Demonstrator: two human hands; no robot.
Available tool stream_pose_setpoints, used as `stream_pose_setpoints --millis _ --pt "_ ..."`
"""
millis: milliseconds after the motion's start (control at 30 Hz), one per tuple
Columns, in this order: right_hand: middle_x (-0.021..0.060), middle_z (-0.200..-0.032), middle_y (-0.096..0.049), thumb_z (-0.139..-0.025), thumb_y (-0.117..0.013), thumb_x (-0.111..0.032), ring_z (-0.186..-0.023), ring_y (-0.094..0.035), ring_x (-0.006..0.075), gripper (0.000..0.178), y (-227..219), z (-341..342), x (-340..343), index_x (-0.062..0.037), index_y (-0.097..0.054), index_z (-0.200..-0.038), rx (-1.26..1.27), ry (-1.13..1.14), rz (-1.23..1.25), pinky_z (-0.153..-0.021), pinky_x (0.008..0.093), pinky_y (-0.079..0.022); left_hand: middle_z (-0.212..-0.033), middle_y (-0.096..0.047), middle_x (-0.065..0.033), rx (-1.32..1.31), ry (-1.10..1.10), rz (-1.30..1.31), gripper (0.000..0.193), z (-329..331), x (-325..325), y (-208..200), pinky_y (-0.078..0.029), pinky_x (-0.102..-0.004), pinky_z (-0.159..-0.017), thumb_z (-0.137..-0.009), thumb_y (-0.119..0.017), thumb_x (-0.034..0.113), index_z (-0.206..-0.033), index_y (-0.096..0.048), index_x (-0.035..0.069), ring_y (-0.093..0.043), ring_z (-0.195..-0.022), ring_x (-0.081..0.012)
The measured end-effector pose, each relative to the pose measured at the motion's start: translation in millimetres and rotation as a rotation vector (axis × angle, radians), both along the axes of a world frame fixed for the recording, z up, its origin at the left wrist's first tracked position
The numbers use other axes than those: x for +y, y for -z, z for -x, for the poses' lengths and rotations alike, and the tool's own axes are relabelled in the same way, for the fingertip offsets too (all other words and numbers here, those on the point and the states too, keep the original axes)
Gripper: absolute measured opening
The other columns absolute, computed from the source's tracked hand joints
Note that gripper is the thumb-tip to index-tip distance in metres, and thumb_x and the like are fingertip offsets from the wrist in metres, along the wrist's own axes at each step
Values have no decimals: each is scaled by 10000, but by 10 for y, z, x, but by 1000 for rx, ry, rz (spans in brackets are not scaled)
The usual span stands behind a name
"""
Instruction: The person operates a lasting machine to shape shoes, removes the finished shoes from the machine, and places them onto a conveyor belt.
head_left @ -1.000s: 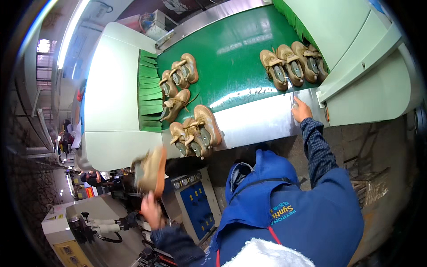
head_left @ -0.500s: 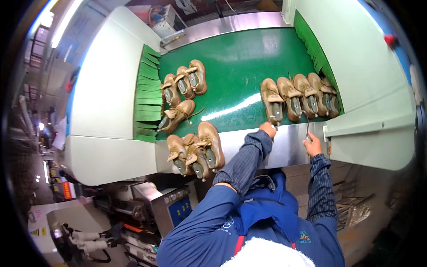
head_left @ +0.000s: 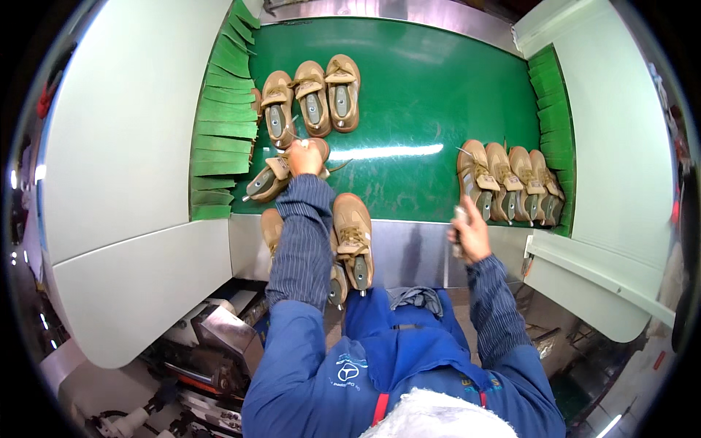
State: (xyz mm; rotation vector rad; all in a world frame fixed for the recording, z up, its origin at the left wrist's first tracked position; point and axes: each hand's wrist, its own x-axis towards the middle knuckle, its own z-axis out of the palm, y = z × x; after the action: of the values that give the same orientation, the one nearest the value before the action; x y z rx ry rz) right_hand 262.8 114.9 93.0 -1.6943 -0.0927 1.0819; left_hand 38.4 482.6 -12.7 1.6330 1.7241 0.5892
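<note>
Resting at the toe end of a slanted tan shoe [head_left: 273,179], the left hand [head_left: 304,158] has its fingers bent down. The shoe lies on the green belt [head_left: 416,95], long way on a slant, its toe pointing away and to the right, its heel back and to the left. The hand hides the front bit, so I cannot tell if the fingers pinch it or just touch it. The right hand [head_left: 472,232] is closed around a small pale tool [head_left: 458,232], near the metal edge [head_left: 409,252]. Just past the left hand, three shoes [head_left: 311,98] stand side by side with toes pointing away. Closer to the body, more shoes [head_left: 354,237] sit partly behind the left sleeve [head_left: 301,237]. Far to the right, a row of shoes [head_left: 502,179] stands by a green flap curtain [head_left: 553,109]
</note>
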Motion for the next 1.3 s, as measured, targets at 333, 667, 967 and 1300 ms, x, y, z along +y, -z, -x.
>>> stream_pose_setpoints --millis 333,667,967,1300 --pt "83 -872 -615 -919 -559 63 -627 -633 165 779 402 1026 2522 -86 -208 -1597 250 -205 -48 -544 302 -557 -1078 -688 -288 -203 58 218 393 -89 127 195 -516 -447 -880 -888 -606 254 -1136 -646 -49 -661 -1026 -436" --pt "110 -846 -650 -899 -546 66 -571 -626 156 799 512 1412 2585 -51 -178 -1598 76 -230 13 -491 306 -538 -1038 -697 -262 167 269 172 290 -17 150 64 -513 -503 -900 -846 -644 178 -1061 -662 -15 -662 -1015 -430" --pt "97 -780 -628 -889 -532 78 -526 -597 165 789 524 1606 2762 -24 -184 -1590 67 -150 3 -455 318 -511 -1009 -694 -273 159 430 132 304 -19 285 94 -516 -500 -887 -856 -608 196 -1057 -669 -23 -663 -991 -437" --pt "218 -1005 -697 -851 -564 -38 -836 -701 310 729 670 1618 2656 -15 -333 -1542 -238 -431 117 -743 386 -569 -1033 -682 -302 154 434 144 340 6 338 106 -508 -498 -918 -820 -574 207 -1048 -693 -16 -649 -1028 -450"
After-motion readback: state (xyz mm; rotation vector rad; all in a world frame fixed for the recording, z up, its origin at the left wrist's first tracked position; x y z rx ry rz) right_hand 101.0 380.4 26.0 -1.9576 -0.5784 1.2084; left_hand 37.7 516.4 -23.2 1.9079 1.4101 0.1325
